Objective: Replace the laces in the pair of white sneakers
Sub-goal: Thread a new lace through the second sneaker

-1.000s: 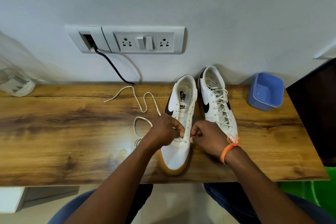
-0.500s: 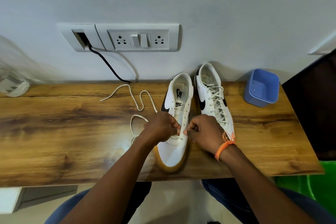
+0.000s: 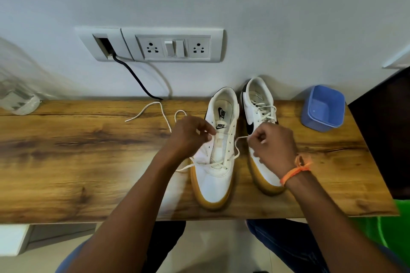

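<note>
Two hands pinch one white lace (image 3: 230,157) — left hand (image 3: 188,136) and right hand (image 3: 274,147) each hold an end in curled fingers. It runs through the lowest eyelets of the left sneaker (image 3: 218,153) at frame centre. Just right stands the laced sneaker (image 3: 258,106) on the bench (image 3: 77,162) — a blue tub (image 3: 322,108) sits at the right edge.

Left sneaker (image 3: 216,157): white, gum sole, lace (image 3: 230,157) through lowest eyelets only. Right sneaker (image 3: 258,113): fully laced. Both upright, side by side, toes toward viewer.

White sneakers (image 3: 218,162), black swoosh, tan soles; cream lace (image 3: 155,106); blue tub (image 3: 322,106); orange wristband (image 3: 296,170)
</note>
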Motion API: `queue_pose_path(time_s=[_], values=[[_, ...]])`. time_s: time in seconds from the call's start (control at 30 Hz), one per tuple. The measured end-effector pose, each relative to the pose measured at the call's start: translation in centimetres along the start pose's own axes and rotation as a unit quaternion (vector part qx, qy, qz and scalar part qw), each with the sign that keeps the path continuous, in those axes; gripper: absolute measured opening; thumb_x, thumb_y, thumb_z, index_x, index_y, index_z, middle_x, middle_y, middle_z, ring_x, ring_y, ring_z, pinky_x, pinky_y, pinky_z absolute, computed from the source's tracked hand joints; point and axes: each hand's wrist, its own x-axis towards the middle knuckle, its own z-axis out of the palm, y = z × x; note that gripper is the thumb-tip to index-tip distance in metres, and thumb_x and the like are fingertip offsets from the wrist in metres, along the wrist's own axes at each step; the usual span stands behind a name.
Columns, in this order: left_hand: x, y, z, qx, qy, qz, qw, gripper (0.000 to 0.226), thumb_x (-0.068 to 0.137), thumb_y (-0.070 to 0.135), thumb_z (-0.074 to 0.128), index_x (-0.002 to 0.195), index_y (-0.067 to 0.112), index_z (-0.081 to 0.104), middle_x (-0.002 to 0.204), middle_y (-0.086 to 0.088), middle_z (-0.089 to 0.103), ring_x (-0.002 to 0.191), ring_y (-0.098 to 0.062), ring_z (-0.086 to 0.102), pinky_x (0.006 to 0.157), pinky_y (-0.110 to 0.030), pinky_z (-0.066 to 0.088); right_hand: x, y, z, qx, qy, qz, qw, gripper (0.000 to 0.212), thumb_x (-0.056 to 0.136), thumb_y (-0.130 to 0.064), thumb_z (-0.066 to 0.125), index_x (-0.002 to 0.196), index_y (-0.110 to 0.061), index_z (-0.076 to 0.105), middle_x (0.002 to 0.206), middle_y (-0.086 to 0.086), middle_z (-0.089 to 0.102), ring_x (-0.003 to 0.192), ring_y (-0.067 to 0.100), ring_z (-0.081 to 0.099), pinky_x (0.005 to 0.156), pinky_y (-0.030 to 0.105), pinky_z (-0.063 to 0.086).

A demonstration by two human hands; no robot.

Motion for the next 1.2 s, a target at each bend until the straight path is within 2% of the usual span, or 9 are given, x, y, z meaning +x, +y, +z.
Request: queue_pose_path(time_s=[0.1,0.2,0.3,0.4,0.6,0.73,0.87,1.0,1.2], values=[[0.4,-0.5,0.2,0.059,0.054,0.101,0.992,0.04,0.08,-0.006,0.072,0.102,0.027,0.078,0.097,0.005,0.048,0.083,-0.009,0.051,0.072,-0.012,0.042,-1.2,-0.8,2.0,0.003,-0.094,-0.015,0.995,0.008,0.083,-0.018,0.07,0.076,-0.017,0.065,0.072,-0.001,0.067,0.066,0.017,0.064,0.065,0.038,0.056],[0.1,-0.7,0.8,0.114,-0.002,0.147,0.982,0.044,0.081,-0.006,0.072,0.109,0.028,0.076,0.115,-0.002,0.046,0.087,-0.01,0.051,0.073,-0.01,0.042,-1.6,-1.1,2.6,0.033,-0.14,0.005,0.99,0.013,0.078,-0.02,0.078,0.078,-0.014,0.066,0.073,-0.001,0.068,0.065,0.014,0.063,0.064,0.03,0.054],[-0.2,-0.6,1.3,0.161,-0.031,0.138,0.977,0.035,0.08,0.008,0.078,0.105,0.031,0.077,0.11,-0.002,0.049,0.096,-0.019,0.054,0.085,-0.034,0.05,-1.7,-1.2,3.0,0.016,-0.131,0.003,0.991,0.016,0.072,-0.02,0.084,0.07,-0.015,0.069,0.074,-0.002,0.069,0.071,0.011,0.063,0.062,0.016,0.044],[-0.2,-0.6,1.2,0.163,-0.031,0.132,0.977,0.028,0.079,0.014,0.08,0.099,0.033,0.078,0.098,-0.002,0.054,0.093,-0.023,0.055,0.083,-0.044,0.051,-1.8,-1.4,3.1,-0.016,-0.13,-0.009,0.991,0.017,0.076,-0.015,0.082,0.065,-0.015,0.069,0.072,-0.002,0.069,0.069,0.01,0.062,0.06,0.011,0.039],[-0.3,-0.6,0.7,0.146,-0.031,0.126,0.981,0.024,0.079,0.012,0.08,0.093,0.032,0.079,0.092,-0.001,0.056,0.089,-0.021,0.054,0.078,-0.043,0.051,0.6,1.5,-0.2,-0.016,-0.017,0.09,0.996,0.032,0.08,-0.002,0.071,0.055,-0.019,0.06,0.07,0.008,0.07,0.068,0.024,0.069,0.068,0.04,0.059],[-0.3,-0.6,0.7,0.113,-0.045,0.115,0.986,0.024,0.081,0.009,0.078,0.094,0.029,0.08,0.091,0.003,0.056,0.086,-0.015,0.057,0.078,-0.035,0.052,0.2,1.0,0.1,-0.06,-0.003,0.048,0.997,0.009,0.075,-0.008,0.076,0.071,-0.012,0.07,0.077,0.005,0.07,0.075,0.023,0.066,0.069,0.025,0.047],[-0.1,-0.6,0.7,0.121,-0.053,0.102,0.986,0.023,0.082,0.01,0.077,0.094,0.03,0.079,0.088,0.009,0.053,0.082,-0.008,0.054,0.073,-0.025,0.044,-0.9,-1.0,0.6,-0.063,-0.061,-0.018,0.996,0.023,0.074,-0.017,0.082,0.095,-0.014,0.074,0.098,0.0,0.065,0.092,0.018,0.061,0.076,0.022,0.04],[-0.1,-0.5,0.7,0.12,-0.05,0.108,0.986,0.023,0.082,0.01,0.077,0.093,0.03,0.079,0.085,0.013,0.051,0.082,-0.007,0.054,0.077,-0.032,0.052,-1.6,-1.8,1.3,0.045,-0.118,0.015,0.992,0.015,0.073,-0.016,0.083,0.081,-0.015,0.071,0.082,-0.001,0.068,0.067,0.019,0.065,0.059,0.022,0.046],[-0.2,-0.6,0.8,0.137,-0.047,0.11,0.983,0.021,0.083,0.01,0.077,0.094,0.028,0.079,0.092,0.007,0.057,0.083,-0.008,0.055,0.079,-0.035,0.054,-1.9,-1.0,3.2,-0.011,-0.126,-0.007,0.992,0.008,0.079,-0.015,0.078,0.074,-0.013,0.072,0.079,-0.001,0.071,0.076,0.013,0.065,0.071,0.023,0.049]])
